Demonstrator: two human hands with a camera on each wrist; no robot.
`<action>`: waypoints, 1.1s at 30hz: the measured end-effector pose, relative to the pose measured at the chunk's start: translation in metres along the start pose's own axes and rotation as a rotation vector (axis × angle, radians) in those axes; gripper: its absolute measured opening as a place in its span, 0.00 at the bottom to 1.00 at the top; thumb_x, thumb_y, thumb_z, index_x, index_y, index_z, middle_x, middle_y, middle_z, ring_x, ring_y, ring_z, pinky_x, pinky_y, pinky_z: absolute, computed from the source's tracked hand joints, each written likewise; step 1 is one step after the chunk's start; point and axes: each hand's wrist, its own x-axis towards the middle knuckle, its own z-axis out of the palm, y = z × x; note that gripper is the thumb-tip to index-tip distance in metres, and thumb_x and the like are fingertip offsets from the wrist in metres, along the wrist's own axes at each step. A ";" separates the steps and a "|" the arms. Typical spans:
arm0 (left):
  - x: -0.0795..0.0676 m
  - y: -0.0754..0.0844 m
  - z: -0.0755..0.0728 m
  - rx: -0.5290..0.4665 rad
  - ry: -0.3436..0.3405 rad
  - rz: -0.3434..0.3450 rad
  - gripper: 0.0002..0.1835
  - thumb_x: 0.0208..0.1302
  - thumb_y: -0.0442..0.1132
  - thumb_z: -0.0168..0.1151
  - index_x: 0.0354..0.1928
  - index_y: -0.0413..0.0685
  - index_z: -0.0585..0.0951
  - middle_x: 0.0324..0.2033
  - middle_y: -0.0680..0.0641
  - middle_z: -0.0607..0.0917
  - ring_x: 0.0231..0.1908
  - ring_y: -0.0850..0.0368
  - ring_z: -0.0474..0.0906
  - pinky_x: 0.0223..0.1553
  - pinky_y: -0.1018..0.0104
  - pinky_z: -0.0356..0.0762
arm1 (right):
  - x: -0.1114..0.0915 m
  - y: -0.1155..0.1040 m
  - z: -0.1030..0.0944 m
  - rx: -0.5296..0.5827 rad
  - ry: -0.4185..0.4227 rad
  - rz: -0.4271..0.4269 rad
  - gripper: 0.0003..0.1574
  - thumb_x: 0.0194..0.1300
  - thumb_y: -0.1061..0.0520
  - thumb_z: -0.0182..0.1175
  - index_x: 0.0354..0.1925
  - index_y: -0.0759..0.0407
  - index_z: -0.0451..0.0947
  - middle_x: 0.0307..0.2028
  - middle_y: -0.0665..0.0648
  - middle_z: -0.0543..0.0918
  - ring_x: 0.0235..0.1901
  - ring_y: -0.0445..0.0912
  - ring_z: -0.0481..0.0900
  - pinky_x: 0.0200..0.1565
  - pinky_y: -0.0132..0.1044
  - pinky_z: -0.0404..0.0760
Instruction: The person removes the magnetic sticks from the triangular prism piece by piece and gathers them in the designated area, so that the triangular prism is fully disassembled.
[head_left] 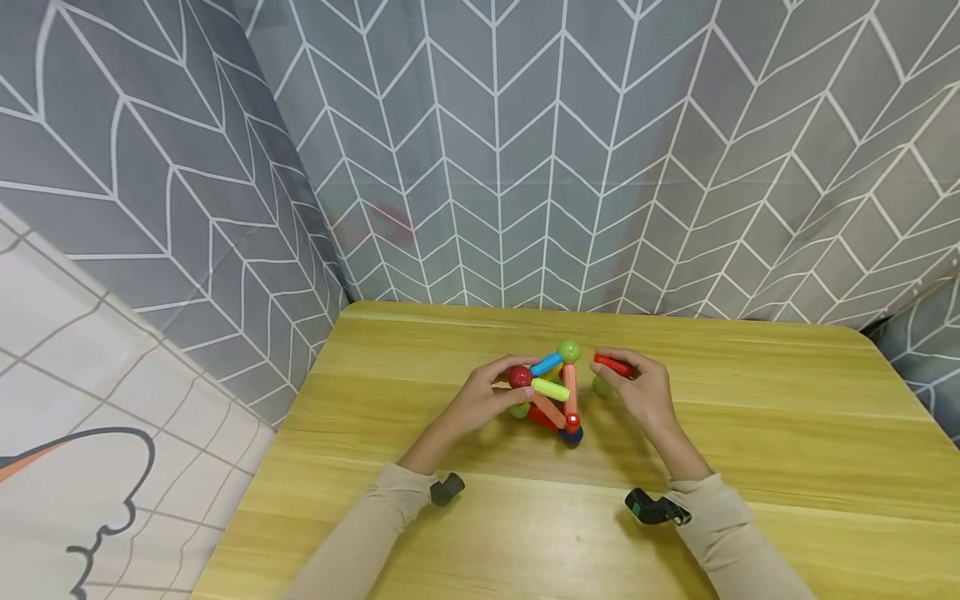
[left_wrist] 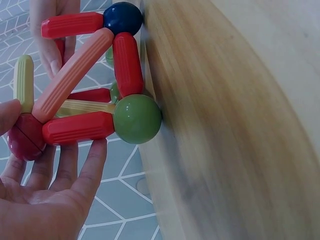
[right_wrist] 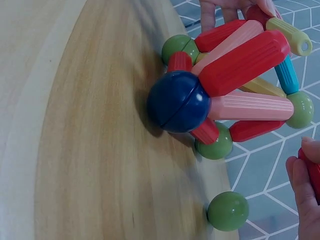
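A structure of ridged toy rods and balls stands on the table between the hands. My left hand [head_left: 483, 396] grips it at the dark red ball [head_left: 520, 377], thumb beside a yellow-green rod [head_left: 551, 389] that sticks out from that ball. A blue rod [head_left: 546, 365] runs from there to a green ball [head_left: 568, 352] at the top. The navy ball [right_wrist: 179, 101] sits low at the near corner, with a free-ended red rod [right_wrist: 245, 62] rising from it. To the right, apart from the structure, my right hand [head_left: 647, 392] pinches a short red rod [head_left: 615, 366].
A loose green ball [right_wrist: 228, 211] rests on the wooden table [head_left: 780, 417], just under the right hand. Behind the table's far edge hangs a grey patterned curtain [head_left: 525, 167]. A white tiled-pattern cloth [head_left: 150, 400] lies along the left side.
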 end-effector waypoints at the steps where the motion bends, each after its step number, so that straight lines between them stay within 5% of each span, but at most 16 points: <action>1: 0.000 0.000 0.000 0.000 -0.001 -0.001 0.24 0.68 0.40 0.65 0.65 0.58 0.77 0.61 0.45 0.79 0.54 0.49 0.79 0.46 0.61 0.86 | 0.000 0.000 0.000 -0.005 0.002 0.000 0.22 0.66 0.54 0.68 0.55 0.64 0.83 0.51 0.62 0.87 0.37 0.24 0.80 0.37 0.21 0.79; 12: -0.002 -0.001 -0.002 -0.004 -0.004 0.004 0.24 0.68 0.40 0.65 0.66 0.54 0.77 0.62 0.44 0.79 0.56 0.47 0.78 0.49 0.51 0.86 | -0.001 0.002 -0.011 -0.029 0.007 -0.001 0.21 0.72 0.56 0.61 0.59 0.65 0.80 0.56 0.70 0.83 0.38 0.19 0.76 0.40 0.16 0.75; 18: -0.004 -0.001 -0.004 0.003 0.000 0.009 0.24 0.68 0.41 0.65 0.65 0.56 0.77 0.62 0.46 0.79 0.55 0.49 0.79 0.47 0.55 0.86 | -0.003 0.007 -0.014 -0.028 -0.018 0.023 0.24 0.71 0.54 0.63 0.59 0.66 0.79 0.54 0.69 0.84 0.37 0.21 0.77 0.39 0.18 0.76; 27: -0.003 -0.002 -0.004 0.002 -0.002 0.008 0.23 0.68 0.40 0.65 0.65 0.58 0.77 0.61 0.47 0.79 0.54 0.50 0.79 0.47 0.55 0.86 | -0.006 0.015 -0.016 0.021 0.058 0.101 0.24 0.63 0.54 0.70 0.54 0.66 0.82 0.38 0.39 0.85 0.35 0.24 0.81 0.38 0.21 0.80; 33: -0.003 -0.003 -0.003 -0.004 -0.002 0.006 0.23 0.68 0.40 0.65 0.65 0.58 0.78 0.61 0.47 0.79 0.54 0.49 0.79 0.48 0.51 0.86 | -0.009 0.018 -0.020 0.000 0.027 0.066 0.24 0.70 0.55 0.64 0.59 0.66 0.79 0.56 0.65 0.84 0.39 0.21 0.78 0.41 0.17 0.78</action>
